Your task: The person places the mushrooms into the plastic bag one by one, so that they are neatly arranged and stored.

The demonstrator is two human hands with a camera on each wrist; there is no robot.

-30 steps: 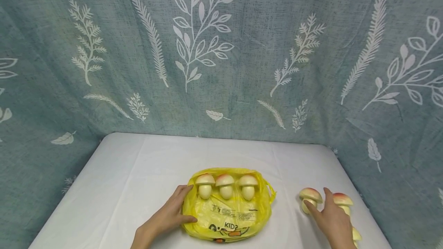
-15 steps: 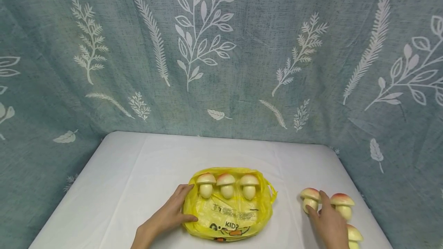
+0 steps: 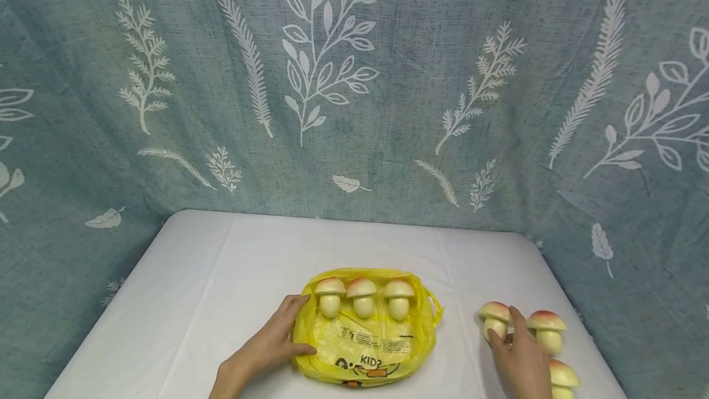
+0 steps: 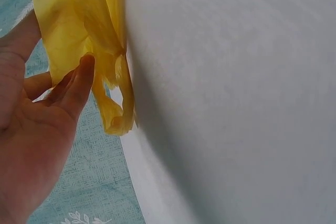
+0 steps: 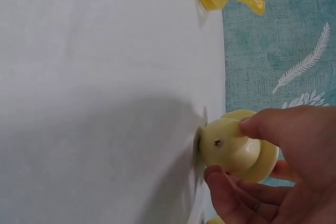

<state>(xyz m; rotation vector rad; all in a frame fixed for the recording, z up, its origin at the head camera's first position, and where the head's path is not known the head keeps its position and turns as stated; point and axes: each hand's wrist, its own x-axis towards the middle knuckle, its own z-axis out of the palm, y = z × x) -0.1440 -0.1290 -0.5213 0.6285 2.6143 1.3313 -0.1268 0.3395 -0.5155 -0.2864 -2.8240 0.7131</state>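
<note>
Mushroom point(image 3: 495, 320) sits right of the yellow bag point(image 3: 362, 340), stem toward me; I see my right hand point(image 3: 523, 359) pinching it, thumb and fingers around the stem (wrist view confirms). My left hand point(image 3: 266, 350) rests flat, fingers relaxed, on the bag's left edge.

Teal leaf-print curtain point(image 3: 354, 79) behind – white table point(image 3: 194, 288) in front.

Right hand: my right hand point(image 3: 523, 359) draws nearer along the table and now closes thumb and fingers point(image 5: 260, 127) round the stem of the leftmost pale plastic toy mushroom with the pink-tinged cap point(image 3: 495, 319).
Mushroom: it sits slightly nearer me.
</note>
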